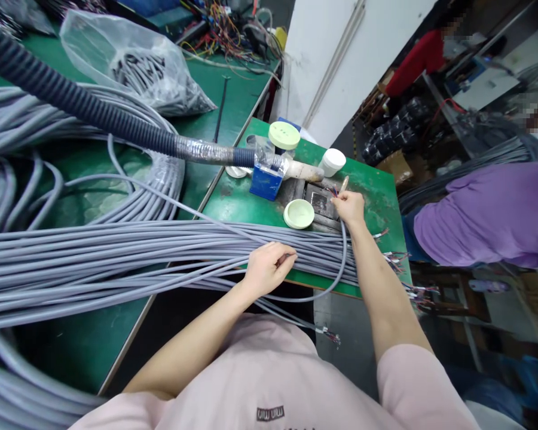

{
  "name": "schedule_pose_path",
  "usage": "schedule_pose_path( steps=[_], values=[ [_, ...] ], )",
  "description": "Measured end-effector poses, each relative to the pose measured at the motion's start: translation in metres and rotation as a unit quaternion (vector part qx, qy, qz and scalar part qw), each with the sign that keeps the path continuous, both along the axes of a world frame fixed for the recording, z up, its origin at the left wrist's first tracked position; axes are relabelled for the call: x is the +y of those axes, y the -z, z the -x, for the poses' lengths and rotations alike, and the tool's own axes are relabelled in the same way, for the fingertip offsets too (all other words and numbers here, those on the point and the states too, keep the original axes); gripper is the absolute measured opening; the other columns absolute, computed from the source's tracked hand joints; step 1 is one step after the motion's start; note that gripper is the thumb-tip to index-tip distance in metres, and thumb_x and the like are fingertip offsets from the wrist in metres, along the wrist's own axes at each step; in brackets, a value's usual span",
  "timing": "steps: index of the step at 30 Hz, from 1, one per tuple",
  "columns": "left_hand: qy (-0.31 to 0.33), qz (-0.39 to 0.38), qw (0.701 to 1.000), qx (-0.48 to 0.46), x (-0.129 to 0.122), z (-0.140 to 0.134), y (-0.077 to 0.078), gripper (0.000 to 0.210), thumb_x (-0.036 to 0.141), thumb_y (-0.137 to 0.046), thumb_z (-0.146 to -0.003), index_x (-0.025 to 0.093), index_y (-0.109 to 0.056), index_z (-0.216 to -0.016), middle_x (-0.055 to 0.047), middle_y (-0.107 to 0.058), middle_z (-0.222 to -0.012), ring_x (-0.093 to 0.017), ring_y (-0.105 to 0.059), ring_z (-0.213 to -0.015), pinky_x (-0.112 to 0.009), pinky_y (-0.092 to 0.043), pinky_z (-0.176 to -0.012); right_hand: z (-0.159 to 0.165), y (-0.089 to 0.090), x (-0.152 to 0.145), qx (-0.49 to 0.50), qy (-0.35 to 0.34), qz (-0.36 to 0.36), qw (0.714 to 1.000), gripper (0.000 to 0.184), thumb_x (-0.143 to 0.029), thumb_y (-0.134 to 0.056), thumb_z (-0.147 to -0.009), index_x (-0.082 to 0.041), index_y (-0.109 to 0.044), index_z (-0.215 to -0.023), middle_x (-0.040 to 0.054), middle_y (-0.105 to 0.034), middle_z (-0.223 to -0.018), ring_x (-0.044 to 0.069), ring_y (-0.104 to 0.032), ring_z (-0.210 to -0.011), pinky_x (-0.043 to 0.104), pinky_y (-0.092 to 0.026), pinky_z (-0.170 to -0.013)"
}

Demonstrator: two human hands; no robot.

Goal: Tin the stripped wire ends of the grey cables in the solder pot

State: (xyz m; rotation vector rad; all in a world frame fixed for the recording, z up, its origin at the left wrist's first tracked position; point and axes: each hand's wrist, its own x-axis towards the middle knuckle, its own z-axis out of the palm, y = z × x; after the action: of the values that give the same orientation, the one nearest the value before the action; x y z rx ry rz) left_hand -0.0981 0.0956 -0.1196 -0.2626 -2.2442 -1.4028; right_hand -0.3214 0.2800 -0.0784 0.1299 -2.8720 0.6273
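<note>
My right hand is closed in a pinch around the end of a grey cable, whose thin coloured wires stick out past the fingertips. The wires are beside a dark, stained metal block with a square, shiny top, which looks like a solder pot. From this hand the cable loops down and back left below the bundle. My left hand rests over the bundle of grey cables with its fingers curled together; what they hold, if anything, is hidden.
A ribbed hose ends in a nozzle beside the block. Around it stand a blue box, a pale green dish, a green-lidded jar and a white tub. Stripped cable ends overhang the right edge. A person in purple is at right.
</note>
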Motion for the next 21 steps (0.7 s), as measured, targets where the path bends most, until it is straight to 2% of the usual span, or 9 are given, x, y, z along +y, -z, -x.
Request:
schedule_pose_path(
  steps=[11,15,18,21],
  values=[
    [0.004,0.004,1.0,-0.013,0.0,0.0,0.001,0.014,0.027,-0.055,-0.09,0.019,-0.066,-0.086,0.001,-0.055,-0.061,-0.012,-0.051,-0.06,-0.025,-0.039,-0.061,0.005,0.012,-0.001,-0.001,-0.004,-0.003,1.0,0.009,-0.021,-0.061,-0.061,-0.017,-0.062,-0.053,0.002,-0.057,-0.054,0.017,-0.05,-0.058,0.028,-0.035,-0.059],
    [0.001,0.004,1.0,-0.014,-0.001,0.0,0.001,0.014,0.027,-0.055,-0.09,0.019,-0.066,-0.085,0.001,-0.055,-0.061,-0.012,-0.051,-0.06,-0.025,-0.039,-0.06,0.004,0.009,-0.002,0.004,-0.002,0.011,1.0,0.01,-0.021,-0.061,-0.06,-0.017,-0.06,-0.052,-0.0003,-0.053,-0.051,0.016,-0.048,-0.056,0.027,-0.034,-0.058],
    [0.003,-0.002,1.0,-0.006,0.0,0.0,0.0,0.013,0.026,-0.055,-0.09,0.018,-0.065,-0.086,0.001,-0.055,-0.061,-0.012,-0.051,-0.059,-0.024,-0.039,-0.06,-0.011,-0.006,-0.001,0.011,-0.029,0.085,0.996,0.015,-0.025,-0.061,-0.063,-0.017,-0.058,-0.051,-0.0023,-0.05,-0.047,0.013,-0.045,-0.051,0.026,-0.033,-0.054],
    [0.002,-0.001,1.0,-0.001,0.0,0.0,0.001,0.013,0.026,-0.056,-0.09,0.018,-0.065,-0.086,0.001,-0.054,-0.06,-0.012,-0.05,-0.059,-0.024,-0.038,-0.06,-0.044,-0.026,-0.001,0.007,-0.073,0.231,0.97,0.021,-0.031,-0.064,-0.064,-0.017,-0.056,-0.051,-0.003,-0.051,-0.046,0.011,-0.043,-0.047,0.025,-0.031,-0.05]
  ],
)
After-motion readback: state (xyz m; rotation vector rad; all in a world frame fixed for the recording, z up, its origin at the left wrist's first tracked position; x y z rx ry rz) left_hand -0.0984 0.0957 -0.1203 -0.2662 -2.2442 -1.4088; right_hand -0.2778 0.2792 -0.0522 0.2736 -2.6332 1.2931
